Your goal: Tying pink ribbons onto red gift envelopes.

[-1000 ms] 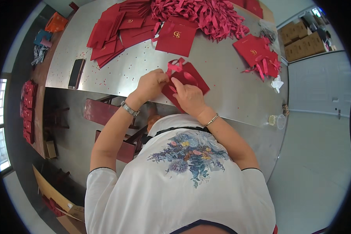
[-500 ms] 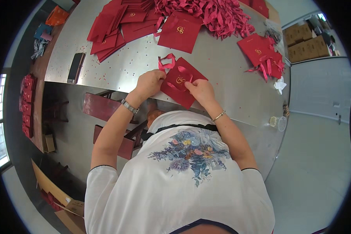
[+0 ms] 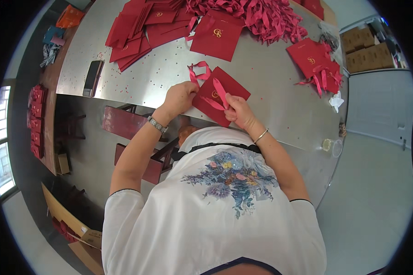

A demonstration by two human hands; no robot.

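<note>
A small red paper bag (image 3: pixel 233 88) with a gold emblem lies tilted at the table's near edge. My left hand (image 3: pixel 181 97) is closed at the bag's left side; its fingertips are partly hidden. My right hand (image 3: pixel 239 111) pinches the pink ribbon handle (image 3: pixel 220 90), which is drawn across the bag's front. Another pink ribbon loop (image 3: pixel 200 69) sticks out past the bag's upper left, beside my left fingers. Just beyond lies another red bag (image 3: pixel 217 39) with the same emblem.
Stacked red bags (image 3: pixel 126 46) fill the far left, beside a heap of pink ribbons (image 3: pixel 275 20). More ribboned bags (image 3: pixel 309 57) lie at right, near a crumpled white tissue (image 3: pixel 336 101) and a clear cup (image 3: pixel 337 148). A phone (image 3: pixel 92 78) rests at left; stools (image 3: pixel 120 123) stand below.
My right hand has pulled the ribbon handle to the right and toward me, so it stretches straighter. The left hand stays at the bag's side.
</note>
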